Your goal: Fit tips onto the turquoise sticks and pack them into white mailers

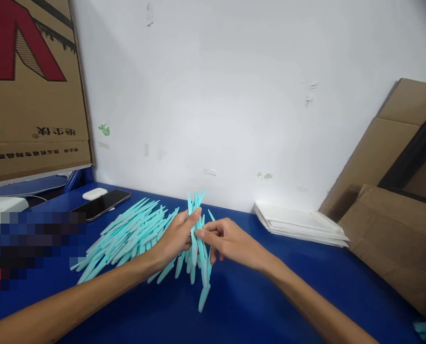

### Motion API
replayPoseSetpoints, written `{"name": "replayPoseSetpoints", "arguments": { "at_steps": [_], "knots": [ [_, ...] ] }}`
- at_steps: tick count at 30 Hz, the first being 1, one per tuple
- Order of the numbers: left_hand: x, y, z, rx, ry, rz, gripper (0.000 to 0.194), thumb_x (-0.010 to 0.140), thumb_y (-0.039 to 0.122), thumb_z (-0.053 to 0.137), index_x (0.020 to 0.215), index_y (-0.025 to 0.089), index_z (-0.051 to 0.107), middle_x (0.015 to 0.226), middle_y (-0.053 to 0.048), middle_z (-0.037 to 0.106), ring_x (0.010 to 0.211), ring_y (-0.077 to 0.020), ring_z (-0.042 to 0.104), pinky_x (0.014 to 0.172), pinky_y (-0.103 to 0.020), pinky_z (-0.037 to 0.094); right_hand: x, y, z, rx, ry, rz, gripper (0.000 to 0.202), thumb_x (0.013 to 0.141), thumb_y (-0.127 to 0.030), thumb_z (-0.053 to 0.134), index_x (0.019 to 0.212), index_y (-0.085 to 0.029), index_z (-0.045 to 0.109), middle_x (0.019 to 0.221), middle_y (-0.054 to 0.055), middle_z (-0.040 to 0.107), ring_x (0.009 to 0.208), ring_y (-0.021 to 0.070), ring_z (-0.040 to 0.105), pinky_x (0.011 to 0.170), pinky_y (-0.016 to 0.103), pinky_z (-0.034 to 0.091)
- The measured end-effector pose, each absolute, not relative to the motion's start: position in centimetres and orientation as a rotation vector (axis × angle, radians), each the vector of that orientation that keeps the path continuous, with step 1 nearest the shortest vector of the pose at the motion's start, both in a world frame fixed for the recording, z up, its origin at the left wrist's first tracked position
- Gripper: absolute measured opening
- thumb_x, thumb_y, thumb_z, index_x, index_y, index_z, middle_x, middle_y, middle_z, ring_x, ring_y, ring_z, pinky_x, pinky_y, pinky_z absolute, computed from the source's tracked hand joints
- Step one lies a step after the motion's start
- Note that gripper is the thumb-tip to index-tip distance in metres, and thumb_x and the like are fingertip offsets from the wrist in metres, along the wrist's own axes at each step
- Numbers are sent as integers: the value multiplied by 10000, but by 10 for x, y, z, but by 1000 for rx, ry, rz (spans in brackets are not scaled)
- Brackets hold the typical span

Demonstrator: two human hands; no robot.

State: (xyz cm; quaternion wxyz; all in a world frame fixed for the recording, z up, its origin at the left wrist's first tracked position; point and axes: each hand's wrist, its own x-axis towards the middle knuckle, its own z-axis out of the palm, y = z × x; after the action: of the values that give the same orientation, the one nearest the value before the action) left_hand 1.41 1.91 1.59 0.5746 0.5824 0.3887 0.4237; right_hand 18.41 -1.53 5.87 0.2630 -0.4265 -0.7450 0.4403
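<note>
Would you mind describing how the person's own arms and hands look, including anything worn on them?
The left hand and right hand are ungloved. The left forearm and right forearm are bare as far as they show, with no sleeve, watch or bracelet in view. No ring shows, though some fingers are partly hidden.

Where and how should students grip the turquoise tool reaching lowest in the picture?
Probably pinch the turquoise tool by its lower end from the near side: that end juts free below the other tools, while the left hand and right hand crowd its upper part.
</note>
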Motion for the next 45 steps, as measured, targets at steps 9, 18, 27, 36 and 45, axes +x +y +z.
{"name": "replayPoseSetpoints", "arguments": {
  "at_steps": [9,18,27,36,45],
  "knots": [
    [10,24,22,1187,1016,1143,496,783,678,644,921,216,527,738,55,486,563,-94,433,487,-199,325,185,-24,57,-1227,-2054,1436,1040,693,-371,857,1535,-228,264,832,4,746,668,171,688,612,249,489],
    [13,28,17,1175,976,1196,495,837,688,553,772,199,515,590,59,424,457,-81,315,420,-205,236,178,-20,51,-1242,-1937,1222,563,836,-453,731,1317,-231,537,811,2,746,532,116,635,542,221,471],
    [5,32,20,1138,971,1212,455,821,660,587,795,216,489,620,53,443,531,-123,424,511,-258,394,207,10,33,-1832,-2224,200,349,1023,-442,401,1098,-199,640,1003,90,727,936,248,687,764,333,466],
    [8,26,22,1108,818,1095,389,885,597,569,866,229,444,681,67,470,524,-103,466,537,-261,462,203,4,24,-2026,-2422,126,297,978,-262,404,1007,-128,667,943,199,719,910,338,698,765,416,478],
    [4,24,22,1233,839,913,437,864,634,563,762,232,424,615,74,420,411,-68,262,373,-216,260,204,-10,55,-1874,-2587,635,521,1011,-401,345,641,-187,642,663,45,738,584,161,698,615,256,509]
  ]
}}
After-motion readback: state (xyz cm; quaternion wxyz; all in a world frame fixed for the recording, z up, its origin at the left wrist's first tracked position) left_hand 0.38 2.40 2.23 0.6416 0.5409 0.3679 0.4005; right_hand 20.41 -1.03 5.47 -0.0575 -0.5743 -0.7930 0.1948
